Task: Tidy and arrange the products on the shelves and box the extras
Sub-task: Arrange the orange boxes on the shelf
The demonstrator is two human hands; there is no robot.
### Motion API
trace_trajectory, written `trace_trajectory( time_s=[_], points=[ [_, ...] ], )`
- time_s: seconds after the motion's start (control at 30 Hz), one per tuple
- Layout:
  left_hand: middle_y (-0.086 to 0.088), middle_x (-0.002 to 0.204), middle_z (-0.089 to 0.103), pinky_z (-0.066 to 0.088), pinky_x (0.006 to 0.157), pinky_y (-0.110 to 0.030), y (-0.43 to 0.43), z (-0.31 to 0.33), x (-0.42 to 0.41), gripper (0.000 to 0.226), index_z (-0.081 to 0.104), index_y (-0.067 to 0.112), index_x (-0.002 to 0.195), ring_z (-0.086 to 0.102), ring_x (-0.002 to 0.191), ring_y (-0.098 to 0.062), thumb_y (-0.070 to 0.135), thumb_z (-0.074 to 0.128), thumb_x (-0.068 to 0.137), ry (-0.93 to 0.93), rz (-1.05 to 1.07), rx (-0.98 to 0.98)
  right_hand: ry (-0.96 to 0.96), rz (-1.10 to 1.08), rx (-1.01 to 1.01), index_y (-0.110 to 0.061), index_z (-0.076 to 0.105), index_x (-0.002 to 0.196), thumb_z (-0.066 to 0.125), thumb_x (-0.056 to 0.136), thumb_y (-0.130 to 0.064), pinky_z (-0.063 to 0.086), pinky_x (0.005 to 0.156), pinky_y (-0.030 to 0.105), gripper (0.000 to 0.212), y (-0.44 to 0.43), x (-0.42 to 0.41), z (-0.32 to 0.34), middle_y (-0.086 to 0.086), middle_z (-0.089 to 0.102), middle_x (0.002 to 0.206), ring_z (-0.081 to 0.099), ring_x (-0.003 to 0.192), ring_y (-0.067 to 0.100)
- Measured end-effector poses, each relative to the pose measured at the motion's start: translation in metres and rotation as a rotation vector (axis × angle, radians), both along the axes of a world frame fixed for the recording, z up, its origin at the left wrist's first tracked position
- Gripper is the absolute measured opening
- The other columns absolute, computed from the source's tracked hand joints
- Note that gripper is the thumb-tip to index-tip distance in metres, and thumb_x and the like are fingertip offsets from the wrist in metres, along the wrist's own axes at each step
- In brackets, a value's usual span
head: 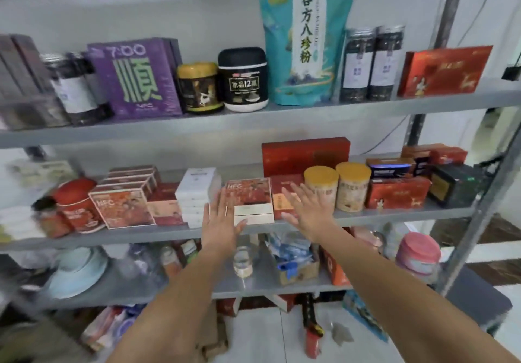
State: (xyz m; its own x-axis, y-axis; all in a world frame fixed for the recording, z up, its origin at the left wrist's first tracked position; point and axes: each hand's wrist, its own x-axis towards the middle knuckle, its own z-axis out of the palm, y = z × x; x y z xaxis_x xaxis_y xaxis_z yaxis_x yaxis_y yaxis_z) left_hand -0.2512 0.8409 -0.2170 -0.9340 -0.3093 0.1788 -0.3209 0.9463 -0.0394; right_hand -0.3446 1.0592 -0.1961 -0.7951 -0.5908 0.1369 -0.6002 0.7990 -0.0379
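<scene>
A pale wall (118,10) stands behind, with white floor tiles (253,337) below.

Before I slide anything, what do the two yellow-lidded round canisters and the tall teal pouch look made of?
The two yellow-lidded round canisters are probably paperboard tubes: matte printed beige wrap, no glare. Their lids look plastic. The tall teal pouch looks like flexible plastic or foil laminate: soft sheen, with creased, bulging sides.

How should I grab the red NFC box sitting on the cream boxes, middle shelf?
Probably from the front, by its upright side edges: the NFC box stands facing out on the cream boxes, and the left hand and right hand flank it.
</scene>
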Motion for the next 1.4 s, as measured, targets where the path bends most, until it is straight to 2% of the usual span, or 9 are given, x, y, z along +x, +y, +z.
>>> trace_trajectory(
  time_s=[0.27,0.63,0.8,0.87,1.03,1.1,1.23,1.3,1.4],
  points=[
    [-0.005,0.154,-0.034,-0.019,0.113,-0.036,-0.046,-0.021,-0.051,0.085,-0.023,0.011,0.151,-0.036,0.136,-0.019,0.051,0.034,0.101,-0.111,-0.166,0.015,0.025,0.003,0.225,-0.030,-0.014,0.153,0.037,0.101,-0.047,-0.020,0.111,0.047,0.075,-0.076,-0.040,-0.018,-0.002,-0.019,0.162,-0.020,0.148,0.019],
    [-0.010,0.165,0.000,-0.007,0.120,-0.040,-0.050,-0.054,-0.072,0.084,-0.002,0.010,0.156,0.000,0.151,-0.027,0.023,0.054,0.095,-0.102,-0.209,0.009,0.125,-0.016,0.386,-0.020,-0.008,0.155,0.043,0.097,-0.033,-0.015,0.115,0.054,0.079,-0.096,-0.057,-0.053,0.003,-0.014,0.163,-0.018,0.149,0.025],
    [-0.012,0.124,0.052,0.037,0.108,-0.047,-0.047,-0.060,-0.068,0.079,0.047,0.010,0.139,0.051,0.115,-0.029,0.017,0.080,0.067,0.052,-0.217,-0.116,0.268,0.014,0.380,-0.020,-0.005,0.156,0.041,0.099,-0.034,-0.023,0.109,0.056,0.074,-0.089,-0.054,-0.070,0.004,-0.010,0.164,-0.018,0.148,0.029],
    [-0.011,0.112,0.054,0.045,0.098,-0.047,-0.048,-0.063,-0.067,0.091,0.043,0.012,0.145,0.054,0.102,-0.028,0.019,0.081,0.063,0.104,-0.238,-0.163,0.271,0.039,0.381,-0.019,-0.007,0.155,0.043,0.099,-0.037,-0.025,0.109,0.056,0.077,-0.087,-0.051,-0.076,0.004,-0.010,0.164,-0.019,0.147,0.029],
    [-0.014,0.100,0.062,0.054,0.085,-0.047,-0.045,-0.065,-0.060,0.095,0.060,0.015,0.133,0.057,0.095,-0.030,0.017,0.091,0.043,0.255,-0.269,-0.183,0.379,0.065,-0.155,-0.016,0.052,0.140,0.067,0.084,-0.044,0.011,0.116,0.049,0.065,-0.077,-0.029,-0.092,0.009,0.044,0.150,0.034,0.142,0.031],
    [-0.013,0.099,0.062,0.055,0.081,-0.044,-0.043,-0.065,-0.053,0.088,0.066,0.017,0.126,0.053,0.093,-0.030,0.017,0.092,0.042,0.337,-0.248,-0.102,0.231,0.004,-0.545,-0.011,0.055,0.135,0.048,0.091,-0.049,0.024,0.113,0.047,0.058,-0.073,-0.018,-0.100,0.012,0.049,0.141,0.039,0.134,0.030],
    [-0.015,0.115,0.057,0.052,0.086,-0.043,-0.038,-0.059,-0.033,0.079,0.056,0.017,0.137,0.050,0.104,-0.029,0.005,0.083,0.064,0.487,-0.182,0.333,-0.662,-0.226,-1.221,-0.023,0.048,0.129,0.044,0.090,-0.069,0.045,0.101,0.037,0.061,-0.084,0.001,-0.075,-0.001,0.050,0.133,0.051,0.122,0.018],
    [-0.013,0.113,0.051,0.046,0.092,-0.038,-0.030,-0.052,-0.023,0.074,0.053,0.015,0.139,0.043,0.107,-0.025,-0.001,0.077,0.071,0.577,-0.127,0.522,-1.085,-0.218,-1.314,-0.029,0.052,0.125,0.036,0.084,-0.069,0.052,0.092,0.035,0.060,-0.093,0.005,-0.059,-0.001,0.060,0.128,0.060,0.113,0.014],
    [-0.006,0.105,0.051,0.042,0.092,-0.025,-0.014,-0.033,-0.012,0.050,0.064,0.011,0.121,0.051,0.106,-0.024,-0.005,0.076,0.076,0.799,0.047,0.900,-1.203,-0.163,-1.313,-0.037,0.046,0.128,0.043,0.079,-0.064,0.047,0.091,0.030,0.056,-0.107,0.016,-0.045,-0.010,0.053,0.134,0.053,0.118,0.006]
  ],
)
